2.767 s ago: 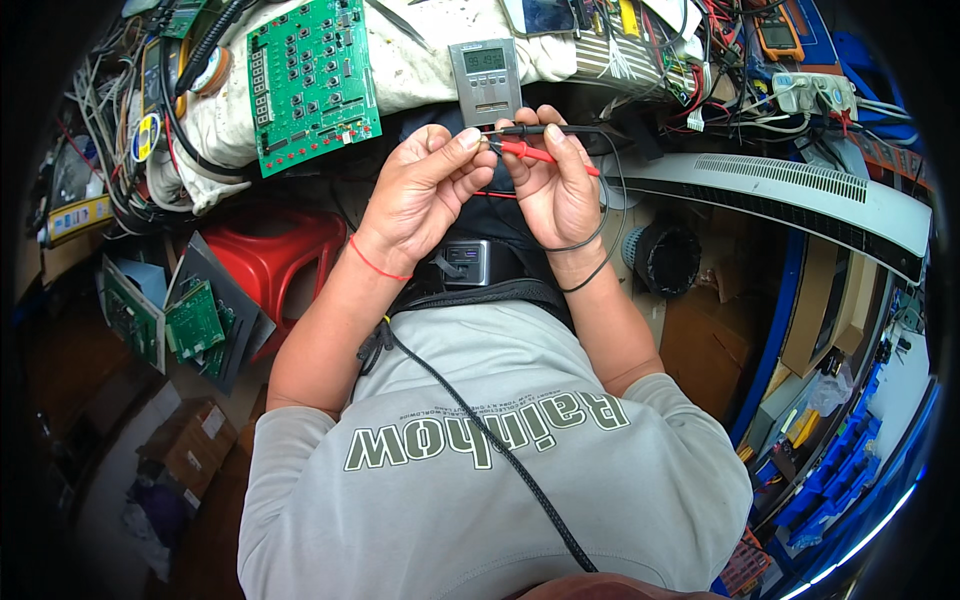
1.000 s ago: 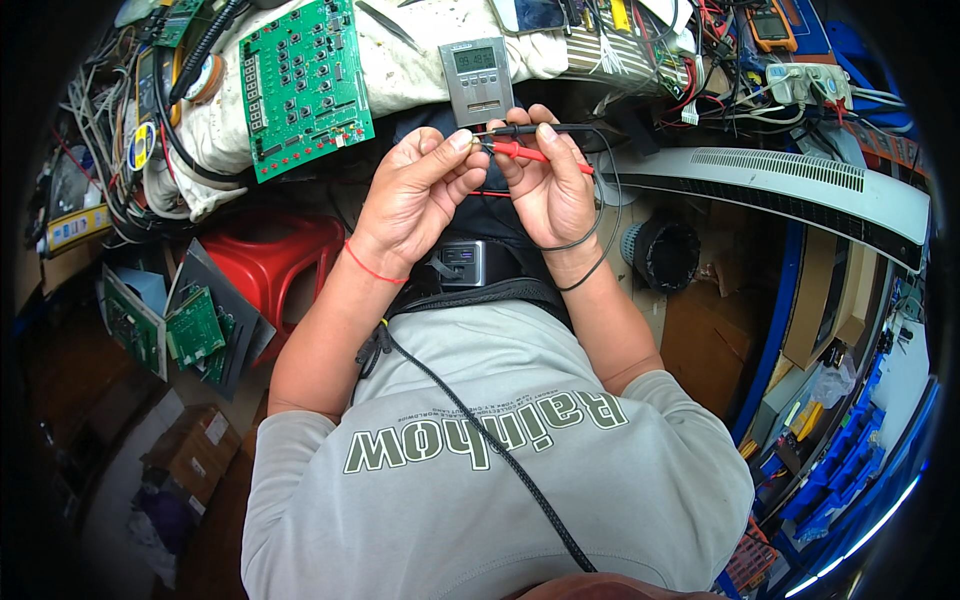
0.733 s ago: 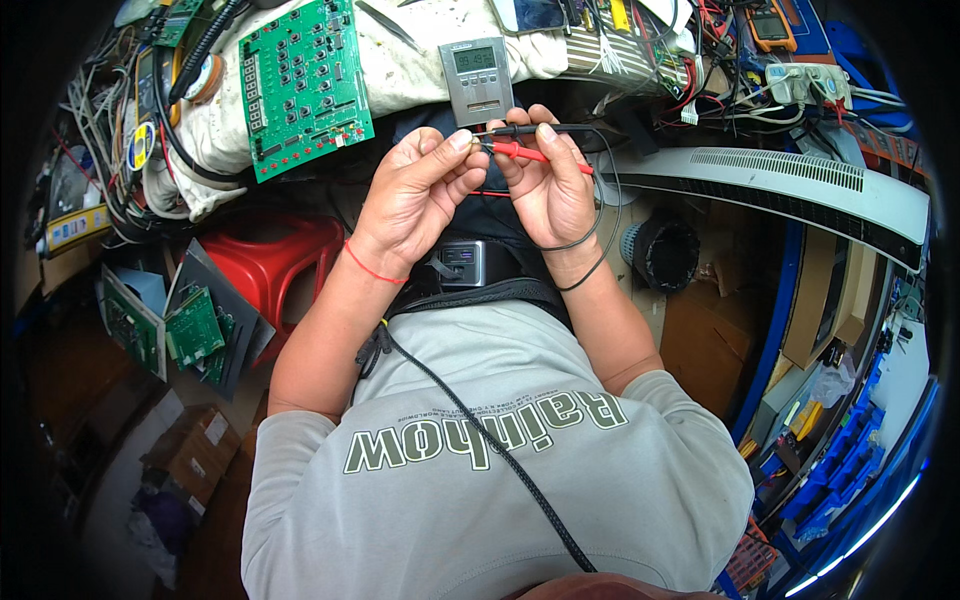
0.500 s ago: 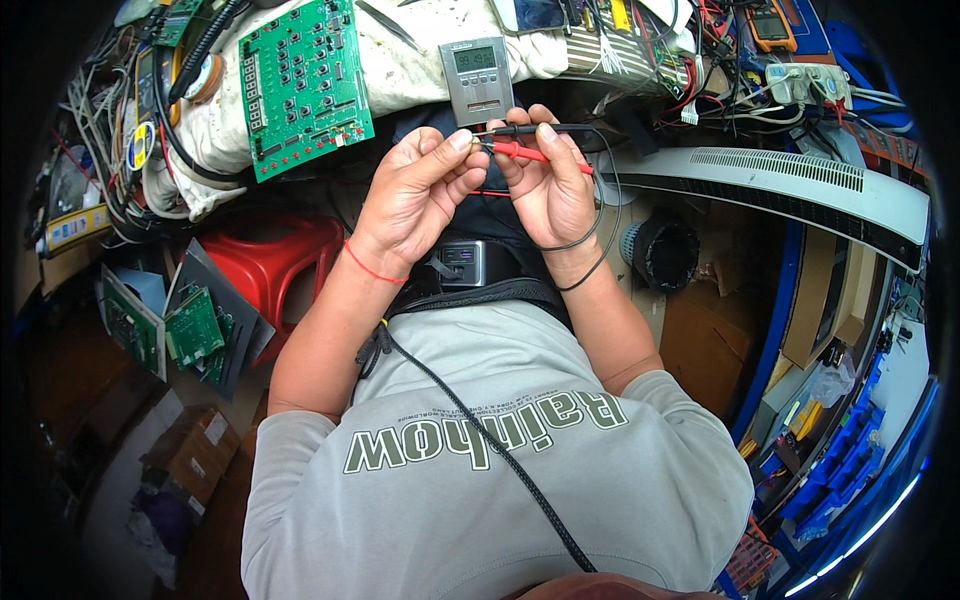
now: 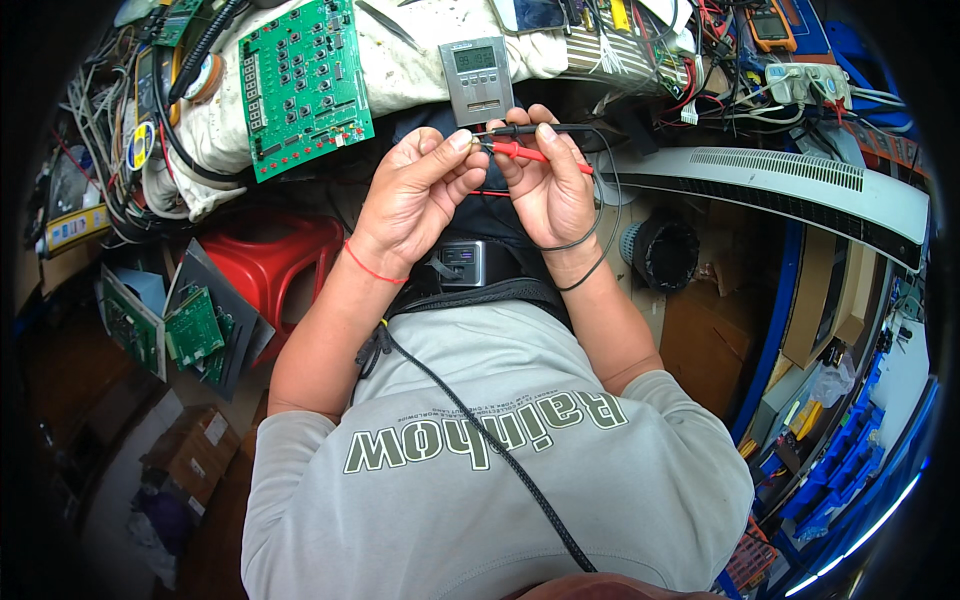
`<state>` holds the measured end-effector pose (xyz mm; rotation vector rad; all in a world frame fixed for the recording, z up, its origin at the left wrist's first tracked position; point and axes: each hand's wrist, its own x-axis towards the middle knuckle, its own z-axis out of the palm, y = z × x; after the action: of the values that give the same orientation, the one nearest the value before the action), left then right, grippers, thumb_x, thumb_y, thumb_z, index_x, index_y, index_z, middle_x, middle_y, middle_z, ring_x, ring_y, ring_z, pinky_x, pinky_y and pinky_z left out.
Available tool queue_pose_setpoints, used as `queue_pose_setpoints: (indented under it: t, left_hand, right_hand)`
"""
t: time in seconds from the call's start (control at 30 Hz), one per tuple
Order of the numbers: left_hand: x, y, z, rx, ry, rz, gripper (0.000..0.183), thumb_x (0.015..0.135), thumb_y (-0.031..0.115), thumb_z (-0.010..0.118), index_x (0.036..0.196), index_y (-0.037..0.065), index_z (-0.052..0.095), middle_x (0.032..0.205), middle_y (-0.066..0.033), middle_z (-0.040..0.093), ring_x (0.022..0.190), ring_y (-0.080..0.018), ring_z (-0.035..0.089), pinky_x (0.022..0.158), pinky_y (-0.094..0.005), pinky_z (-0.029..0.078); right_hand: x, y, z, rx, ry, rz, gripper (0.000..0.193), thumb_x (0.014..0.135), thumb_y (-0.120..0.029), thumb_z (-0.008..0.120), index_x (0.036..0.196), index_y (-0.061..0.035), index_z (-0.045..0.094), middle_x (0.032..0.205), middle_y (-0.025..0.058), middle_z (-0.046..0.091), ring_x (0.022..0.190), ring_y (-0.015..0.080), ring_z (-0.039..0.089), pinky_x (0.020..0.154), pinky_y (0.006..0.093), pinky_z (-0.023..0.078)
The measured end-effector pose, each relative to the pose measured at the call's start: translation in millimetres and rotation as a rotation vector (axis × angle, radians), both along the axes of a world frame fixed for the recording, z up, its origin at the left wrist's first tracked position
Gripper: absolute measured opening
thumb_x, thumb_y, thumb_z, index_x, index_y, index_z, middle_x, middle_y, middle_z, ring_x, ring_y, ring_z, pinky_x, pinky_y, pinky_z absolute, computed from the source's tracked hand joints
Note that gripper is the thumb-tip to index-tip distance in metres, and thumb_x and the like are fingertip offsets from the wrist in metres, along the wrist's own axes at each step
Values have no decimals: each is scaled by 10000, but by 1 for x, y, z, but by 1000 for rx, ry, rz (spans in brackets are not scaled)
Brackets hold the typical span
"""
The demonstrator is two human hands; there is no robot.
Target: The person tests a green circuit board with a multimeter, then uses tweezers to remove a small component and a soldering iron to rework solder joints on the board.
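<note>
1. Both hands are raised in front of the body, fingertips almost meeting. The left hand (image 5: pixel 425 190) nips a small part (image 5: pixel 476 143), too tiny to identify, between thumb and forefinger.
2. The right hand (image 5: pixel 553 195) is half curled around two probes, the black probe (image 5: pixel 530 129) above the red probe (image 5: pixel 530 153). Their tips point at the left fingertips; contact cannot be told.
3. Both probes look light, stiff and smooth, best held by their plastic sleeves. The part is probably light and easily dropped, so a fingertip pinch suits it.
4. A black lead (image 5: pixel 619 185) loops right of the right hand and crosses its wrist; it looks supple.
5. Just beyond the hands lies a grey device (image 5: pixel 475 85).
6. Farther, ahead-left, a green board (image 5: pixel 307 100) rests on the cloth-covered surface (image 5: pixel 408 82).
</note>
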<state>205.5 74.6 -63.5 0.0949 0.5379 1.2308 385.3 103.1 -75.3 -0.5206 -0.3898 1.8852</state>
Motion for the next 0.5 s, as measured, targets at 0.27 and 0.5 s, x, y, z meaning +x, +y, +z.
queue_pose_setpoints:
  t: [0.27, 0.5]
  left_hand:
    - [0, 0, 1, -5, 4, 0, 201, 989, 47, 664, 855, 101, 524, 925, -135, 722, 889, -215, 748, 765, -290, 645]
    - [0, 0, 2, -6, 3, 1, 199, 987, 46, 666, 855, 100, 528, 927, -131, 722, 890, -216, 747, 767, -292, 646]
  right_hand:
    - [0, 1, 0, 9, -5, -1, 265, 1056, -134, 519, 1279, 4, 557, 1266, 193, 627, 1208, 354, 638, 926, 390, 622]
    - [0, 1, -1, 1, -13, -2, 269, 1057, -135, 520, 1284, 5, 556, 1271, 194, 624, 1219, 353, 632, 929, 393, 621]
